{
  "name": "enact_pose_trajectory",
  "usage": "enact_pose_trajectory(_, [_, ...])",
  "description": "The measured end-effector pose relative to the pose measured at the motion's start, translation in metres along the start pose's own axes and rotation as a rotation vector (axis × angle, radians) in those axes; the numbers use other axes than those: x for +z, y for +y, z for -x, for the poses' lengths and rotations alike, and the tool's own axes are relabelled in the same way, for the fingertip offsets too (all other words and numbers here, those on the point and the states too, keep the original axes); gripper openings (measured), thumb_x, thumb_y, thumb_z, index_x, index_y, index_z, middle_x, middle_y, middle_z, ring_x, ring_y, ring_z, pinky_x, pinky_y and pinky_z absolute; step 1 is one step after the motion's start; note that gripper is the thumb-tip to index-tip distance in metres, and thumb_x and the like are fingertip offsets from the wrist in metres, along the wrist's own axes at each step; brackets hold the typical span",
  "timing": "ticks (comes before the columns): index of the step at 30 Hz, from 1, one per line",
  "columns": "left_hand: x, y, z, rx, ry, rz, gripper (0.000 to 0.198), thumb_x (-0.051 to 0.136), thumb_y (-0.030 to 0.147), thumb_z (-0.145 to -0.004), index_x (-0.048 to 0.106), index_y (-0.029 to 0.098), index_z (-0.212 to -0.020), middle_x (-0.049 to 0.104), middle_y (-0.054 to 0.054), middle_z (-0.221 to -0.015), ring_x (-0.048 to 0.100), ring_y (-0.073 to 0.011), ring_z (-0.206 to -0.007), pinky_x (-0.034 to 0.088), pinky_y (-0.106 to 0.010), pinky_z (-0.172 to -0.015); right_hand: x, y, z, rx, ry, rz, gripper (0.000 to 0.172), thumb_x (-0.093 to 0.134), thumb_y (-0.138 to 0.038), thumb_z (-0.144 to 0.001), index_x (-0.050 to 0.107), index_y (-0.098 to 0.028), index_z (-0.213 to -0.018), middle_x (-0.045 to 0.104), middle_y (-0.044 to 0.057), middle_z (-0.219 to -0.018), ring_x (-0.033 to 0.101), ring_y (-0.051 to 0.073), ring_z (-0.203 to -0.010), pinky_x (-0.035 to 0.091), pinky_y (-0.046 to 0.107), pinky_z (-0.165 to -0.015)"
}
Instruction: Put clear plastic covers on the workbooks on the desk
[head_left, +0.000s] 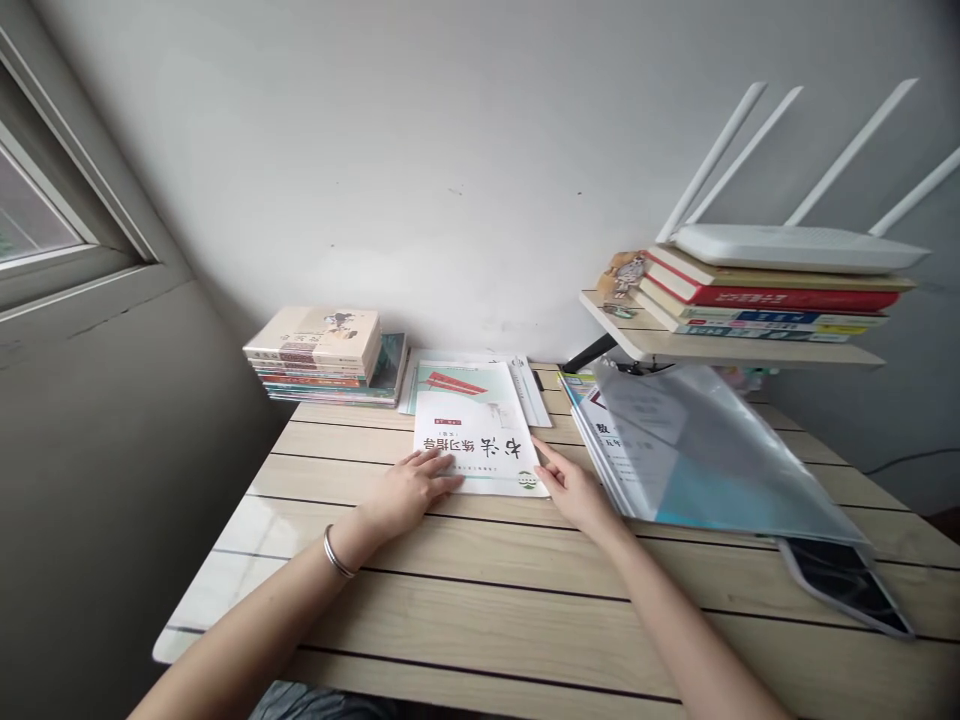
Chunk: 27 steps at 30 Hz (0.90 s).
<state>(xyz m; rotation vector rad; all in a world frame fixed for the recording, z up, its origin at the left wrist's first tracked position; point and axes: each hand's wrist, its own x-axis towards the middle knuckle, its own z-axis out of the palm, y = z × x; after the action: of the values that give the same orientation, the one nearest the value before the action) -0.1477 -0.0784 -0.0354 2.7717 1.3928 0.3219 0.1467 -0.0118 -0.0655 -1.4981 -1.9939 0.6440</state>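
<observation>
A white calligraphy practice book (469, 420) with a red and pale-green cover lies upside down to me on the wooden table, overlapping other booklets behind it. My left hand (412, 490) rests palm down at its near left corner, fingers spread flat over the cover's edge. At the near right corner, my right hand (568, 488) holds the book's edge, thumb low at the corner and index finger along the side. White booklets (534, 395) lie partly hidden beneath the book's far end.
A book stack (322, 350) stands at the back left. To the right, a clear plastic folder (720, 450) covers textbooks, with a dark-screened device (847, 580) partly under it. Above, a raised shelf (637, 335) bears books (780, 295) and a white router (802, 245).
</observation>
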Motion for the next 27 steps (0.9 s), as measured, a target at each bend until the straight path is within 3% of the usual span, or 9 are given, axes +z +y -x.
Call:
enact_pose_trajectory(4, [0.011,0.0,-0.001,-0.083,0.079,0.054,0.034,0.045,0.022,-0.094,0.06,0.028,-0.125,0.051,-0.006,-0.14,0.042,-0.0255,-0.133,0.037,-0.045,-0.109,0.0,-0.006,0.002,-0.077,0.036,0.133,0.041,0.045,-0.031,-0.085,0.065,-0.023,-0.12,0.068,0.004,-0.076,0.057,0.016,-0.061,0.045,0.028,-0.061])
enact_pose_trajectory(8, [0.017,-0.001,0.003,-0.077,0.12,0.15,0.035,0.05,0.02,-0.091,0.061,0.027,-0.124,0.049,-0.008,-0.142,0.039,-0.0278,-0.135,0.034,-0.05,-0.11,-0.002,-0.018,0.004,-0.261,0.159,0.294,0.032,0.046,-0.022,-0.086,0.073,-0.022,-0.101,0.063,0.007,-0.083,0.058,0.019,-0.076,0.047,0.032,-0.072])
enact_pose_trajectory(11, [0.017,-0.003,0.003,-0.075,0.152,0.203,0.03,0.052,0.018,-0.09,0.067,0.027,-0.115,0.054,-0.008,-0.137,0.043,-0.0279,-0.132,0.036,-0.051,-0.109,0.001,-0.042,0.011,-0.429,0.208,0.36,0.022,0.053,-0.018,-0.085,0.075,-0.022,-0.089,0.064,0.008,-0.09,0.056,0.022,-0.087,0.045,0.037,-0.079])
enact_pose_trajectory(14, [0.017,-0.005,0.001,-0.077,0.211,0.247,0.023,0.053,0.016,-0.088,0.072,0.023,-0.099,0.063,-0.008,-0.125,0.049,-0.0273,-0.127,0.039,-0.049,-0.107,0.017,-0.072,0.02,-0.561,0.141,0.323,0.014,0.061,-0.021,-0.084,0.074,-0.023,-0.089,0.066,0.006,-0.096,0.055,0.022,-0.092,0.044,0.038,-0.081])
enact_pose_trajectory(18, [0.02,-0.01,0.001,-0.116,0.291,0.354,0.013,0.06,0.017,-0.084,0.073,0.02,-0.082,0.069,-0.009,-0.111,0.059,-0.0244,-0.116,0.05,-0.039,-0.098,0.05,-0.1,0.025,-0.578,0.102,0.229,0.015,0.065,-0.028,-0.083,0.073,-0.023,-0.095,0.068,0.005,-0.1,0.055,0.02,-0.092,0.047,0.035,-0.081])
enact_pose_trajectory(21, [0.02,-0.016,0.003,-0.133,0.316,0.397,0.012,0.063,0.02,-0.082,0.074,0.021,-0.078,0.069,-0.009,-0.104,0.066,-0.0213,-0.1,0.054,-0.035,-0.089,0.065,-0.105,0.023,-0.57,0.106,0.217,0.013,0.064,-0.028,-0.084,0.074,-0.025,-0.092,0.07,0.004,-0.099,0.055,0.02,-0.09,0.047,0.035,-0.08])
enact_pose_trajectory(27, [0.006,-0.031,0.01,-0.165,0.308,0.446,0.006,0.07,0.022,-0.075,0.074,0.023,-0.071,0.068,-0.005,-0.088,0.063,-0.0179,-0.082,0.053,-0.032,-0.078,0.053,-0.081,0.016,-0.558,0.142,0.197,0.009,0.068,-0.026,-0.082,0.076,-0.029,-0.082,0.074,0.002,-0.093,0.057,0.019,-0.088,0.043,0.036,-0.08])
